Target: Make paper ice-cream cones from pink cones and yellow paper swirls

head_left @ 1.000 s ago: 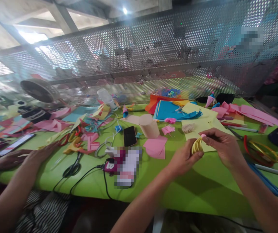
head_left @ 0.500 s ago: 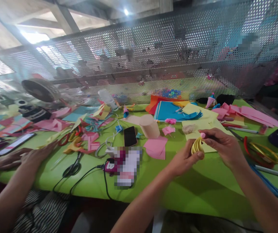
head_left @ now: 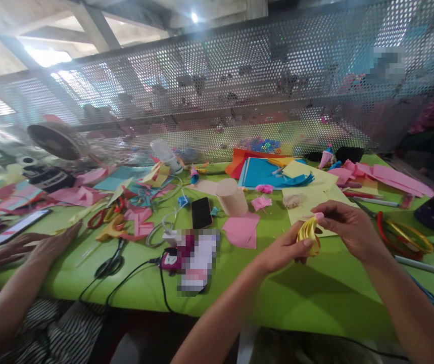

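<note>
Over the right part of the green table, my left hand (head_left: 283,248) is closed around a small craft of curved yellow paper strips (head_left: 307,233), thumb in front. A small pink piece (head_left: 319,216), perhaps paper, shows at its top, pinched between the thumb and fingers of my right hand (head_left: 353,227). Whether the pink piece is fixed to the strips I cannot tell. Beneath and behind my hands lies a pale yellow sheet (head_left: 325,186). A pink sheet (head_left: 245,231) and a pale cylinder (head_left: 232,198) stand left of my left hand.
Another person's hands (head_left: 46,247) rest at the table's left. Scissors (head_left: 110,265), a charging cable, phones (head_left: 202,212) and paper scraps lie mid-table. Red- and yellow-handled scissors (head_left: 406,237) lie to the right of my right hand. A perforated metal screen (head_left: 209,96) closes off the back.
The yellow strips have turned slightly in my left hand, showing more of their rounded side. My right hand keeps its pinch at the top. The view has shifted slightly.
</note>
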Demonstrator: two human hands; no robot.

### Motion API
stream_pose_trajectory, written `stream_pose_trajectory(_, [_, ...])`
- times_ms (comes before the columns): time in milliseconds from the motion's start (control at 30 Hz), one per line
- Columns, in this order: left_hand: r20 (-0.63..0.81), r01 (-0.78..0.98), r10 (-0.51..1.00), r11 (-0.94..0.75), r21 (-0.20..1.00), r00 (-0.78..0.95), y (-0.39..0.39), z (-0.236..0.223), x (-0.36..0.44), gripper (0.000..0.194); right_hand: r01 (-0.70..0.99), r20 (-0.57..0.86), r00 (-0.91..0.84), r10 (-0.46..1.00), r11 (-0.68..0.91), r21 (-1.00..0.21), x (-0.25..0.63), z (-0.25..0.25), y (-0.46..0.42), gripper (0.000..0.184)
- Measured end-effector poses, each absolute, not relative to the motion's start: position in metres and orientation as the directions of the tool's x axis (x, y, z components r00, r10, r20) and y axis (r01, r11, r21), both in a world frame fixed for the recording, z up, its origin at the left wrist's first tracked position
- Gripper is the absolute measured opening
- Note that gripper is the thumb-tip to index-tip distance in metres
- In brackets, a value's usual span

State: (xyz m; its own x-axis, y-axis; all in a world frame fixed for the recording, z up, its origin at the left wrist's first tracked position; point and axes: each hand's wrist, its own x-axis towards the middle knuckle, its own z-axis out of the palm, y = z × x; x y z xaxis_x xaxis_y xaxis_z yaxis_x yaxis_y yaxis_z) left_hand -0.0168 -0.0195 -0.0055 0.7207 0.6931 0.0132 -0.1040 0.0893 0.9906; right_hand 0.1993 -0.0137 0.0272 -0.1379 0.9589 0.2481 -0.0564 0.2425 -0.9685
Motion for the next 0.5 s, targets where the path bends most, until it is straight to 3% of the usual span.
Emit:
stream_pose_trajectory(300, [0.047,-0.075,0.716,0.007,0.997,0.697,-0.0217,-0.004,-0.0141,0.062,0.091,0.285,-0.12,0.951,0.296,-0.951,0.2041,0.0309,-0.0131,0.025])
stream_pose_trajectory(500, [0.086,0.042,0.794,-0.139,0.989,0.601,-0.0241,-0.0001,-0.0145,0.061,0.101,0.286,-0.146,0.947,0.302,-0.948,0.2087,0.0294,-0.011,0.051])
